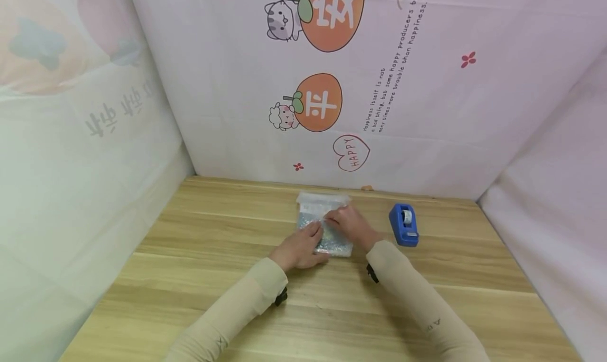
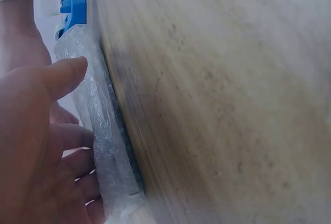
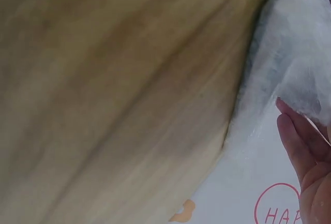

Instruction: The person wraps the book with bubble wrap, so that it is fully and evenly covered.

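In the head view, the wrapped packet (image 1: pixel 338 241) is lying on the wooden table (image 1: pixel 213 246), in front of the person. The left hand (image 1: pixel 299 247) is resting on its near left part, the fingers loosely extended and not gripping. The right hand (image 1: pixel 354 226) is bending its fingers down to the upper surface. The blue tape dispenser (image 1: pixel 403 234) is standing to the right, apart from the packet. If the left hand is pressing too lightly, I think the packet could turn under a pull from the right.

In the left wrist view, the thumb is reaching over the clear wrap (image 2: pixel 98 94), which is looking puffy and wrinkled. Because of this looseness, it could spring up if this hand is lifting.

In the right wrist view, the fingertips (image 3: pixel 285 109) are touching the wrap; whether they are pinching it, I cannot tell. A hard pull there could tear it.
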`<state>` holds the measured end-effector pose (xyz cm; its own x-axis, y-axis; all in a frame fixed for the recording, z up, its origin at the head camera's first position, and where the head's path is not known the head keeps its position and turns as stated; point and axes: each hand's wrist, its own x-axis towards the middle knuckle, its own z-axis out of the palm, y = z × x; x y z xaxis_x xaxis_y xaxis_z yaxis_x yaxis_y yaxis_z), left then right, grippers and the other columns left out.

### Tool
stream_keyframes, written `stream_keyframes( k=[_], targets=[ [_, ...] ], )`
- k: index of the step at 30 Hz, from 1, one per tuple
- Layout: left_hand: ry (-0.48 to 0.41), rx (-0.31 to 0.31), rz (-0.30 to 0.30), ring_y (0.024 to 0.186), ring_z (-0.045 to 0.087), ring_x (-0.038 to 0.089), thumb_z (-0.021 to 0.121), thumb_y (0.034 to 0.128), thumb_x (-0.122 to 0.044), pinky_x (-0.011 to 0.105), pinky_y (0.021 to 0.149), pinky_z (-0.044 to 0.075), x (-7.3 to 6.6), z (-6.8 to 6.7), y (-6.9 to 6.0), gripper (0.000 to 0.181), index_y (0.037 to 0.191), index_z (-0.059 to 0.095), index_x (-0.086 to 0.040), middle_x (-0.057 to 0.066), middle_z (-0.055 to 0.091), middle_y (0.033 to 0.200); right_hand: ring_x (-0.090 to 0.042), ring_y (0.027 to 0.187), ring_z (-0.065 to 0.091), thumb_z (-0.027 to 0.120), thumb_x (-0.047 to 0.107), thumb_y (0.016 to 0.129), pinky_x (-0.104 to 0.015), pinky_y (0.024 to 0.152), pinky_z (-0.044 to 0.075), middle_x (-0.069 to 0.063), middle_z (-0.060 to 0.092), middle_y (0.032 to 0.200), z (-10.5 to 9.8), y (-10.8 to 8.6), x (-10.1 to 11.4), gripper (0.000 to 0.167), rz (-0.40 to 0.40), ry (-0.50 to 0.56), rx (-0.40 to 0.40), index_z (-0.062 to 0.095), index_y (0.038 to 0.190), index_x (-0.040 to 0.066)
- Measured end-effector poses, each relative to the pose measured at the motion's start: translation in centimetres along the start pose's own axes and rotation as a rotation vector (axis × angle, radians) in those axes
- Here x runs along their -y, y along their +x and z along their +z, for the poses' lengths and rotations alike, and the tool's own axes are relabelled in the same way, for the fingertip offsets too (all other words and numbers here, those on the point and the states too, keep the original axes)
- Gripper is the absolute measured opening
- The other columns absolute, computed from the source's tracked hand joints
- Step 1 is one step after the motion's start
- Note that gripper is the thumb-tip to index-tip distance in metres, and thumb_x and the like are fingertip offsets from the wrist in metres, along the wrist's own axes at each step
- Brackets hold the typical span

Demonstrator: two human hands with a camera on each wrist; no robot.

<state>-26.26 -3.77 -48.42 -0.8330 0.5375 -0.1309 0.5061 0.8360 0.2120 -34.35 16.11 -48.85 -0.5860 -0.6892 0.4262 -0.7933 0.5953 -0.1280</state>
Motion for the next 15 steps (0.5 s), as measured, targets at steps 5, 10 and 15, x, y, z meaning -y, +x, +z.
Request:
stream_keyframes(
  k=[5,10,15],
  targets=[
    [-0.032,-0.002,0.004,0.165,0.021,0.030,0.051,0.1076,-0.056,0.043,0.133,0.028,-0.1,0.2,0.1,0.084,0.166,0.028,-0.001,0.016,0.021,0.177,-0.022,0.079,0.078,0.078,0.008,0.094,-0.038,0.074,0.065,-0.010,0.082,0.088,0.4,-0.6,0.1,0.007,0.060,0.010,-0.003,0.082,0.095,0.002],
    [-0.147,-0.012,0.022,0.165,0.021,0.033,0.047,0.1090,-0.054,0.047,0.134,0.027,0.5,0.3,0.3,0.081,0.165,0.028,0.001,0.019,0.021,0.176,-0.022,0.082,0.079,0.078,0.010,0.095,-0.038,0.077,0.065,-0.010,0.083,0.091,0.8,-0.9,0.5,0.009,0.098,0.043,-0.002,0.083,0.097,0.003],
    [-0.294,-0.018,0.066,0.164,0.022,0.032,0.045,0.1117,-0.048,0.048,0.134,0.026,2.3,0.3,0.5,0.073,0.166,0.028,-0.002,0.018,0.022,0.176,-0.023,0.088,0.080,0.075,0.013,0.098,-0.038,0.082,0.066,-0.010,0.083,0.097,0.8,-0.9,0.9,0.013,0.145,0.078,0.029,0.083,0.102,0.004]
  ],
)
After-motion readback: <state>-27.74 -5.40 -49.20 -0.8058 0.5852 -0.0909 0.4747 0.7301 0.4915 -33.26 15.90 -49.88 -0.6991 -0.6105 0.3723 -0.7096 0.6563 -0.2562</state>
